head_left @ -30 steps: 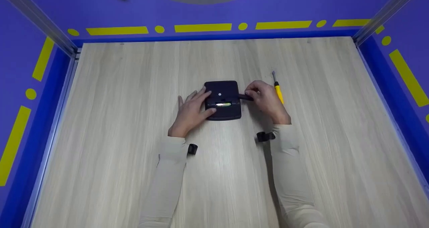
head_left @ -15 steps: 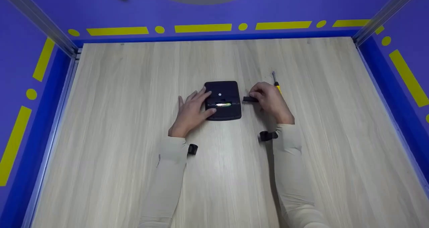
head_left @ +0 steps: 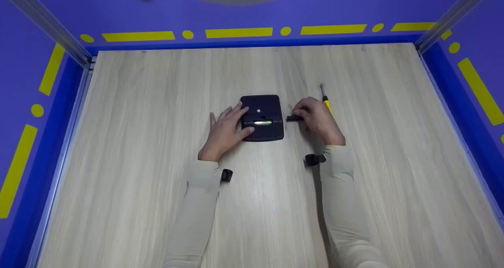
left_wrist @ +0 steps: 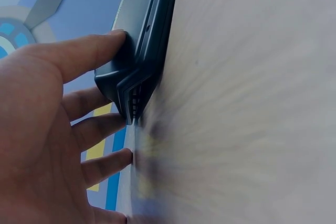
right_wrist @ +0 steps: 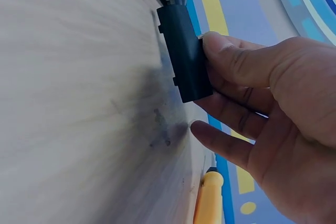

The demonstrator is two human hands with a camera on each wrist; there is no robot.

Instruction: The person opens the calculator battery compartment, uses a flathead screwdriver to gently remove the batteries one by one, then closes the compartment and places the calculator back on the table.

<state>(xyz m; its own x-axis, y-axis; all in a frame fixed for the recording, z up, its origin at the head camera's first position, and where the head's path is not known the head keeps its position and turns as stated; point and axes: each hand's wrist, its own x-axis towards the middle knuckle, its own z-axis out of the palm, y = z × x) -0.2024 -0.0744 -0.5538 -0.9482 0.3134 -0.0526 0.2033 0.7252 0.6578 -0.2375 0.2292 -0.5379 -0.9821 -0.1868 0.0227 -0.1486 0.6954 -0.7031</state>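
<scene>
A black calculator-like device (head_left: 267,102) lies on the table with its battery compartment upward. A small battery (head_left: 263,122) shows in that slot. My left hand (head_left: 224,136) rests at its left side, thumb and index finger on the device, other fingers spread. In the left wrist view, the thumb presses the upper face of the device (left_wrist: 139,24). My right hand (head_left: 318,118) pinches a black battery cover (head_left: 294,118) just right of the device. The right wrist view shows two small tabs along the edge of the battery cover (right_wrist: 185,56).
A yellow-handled screwdriver (head_left: 326,102) lies right of the device, partly hidden behind my right hand. The wood-patterned table (head_left: 130,142) is bordered by blue walls (head_left: 244,20) with yellow markings at the back and sides.
My right hand has drawn the battery cover rightward, away from the device's edge, and has turned it slightly. My left hand and the device have stayed in place.
</scene>
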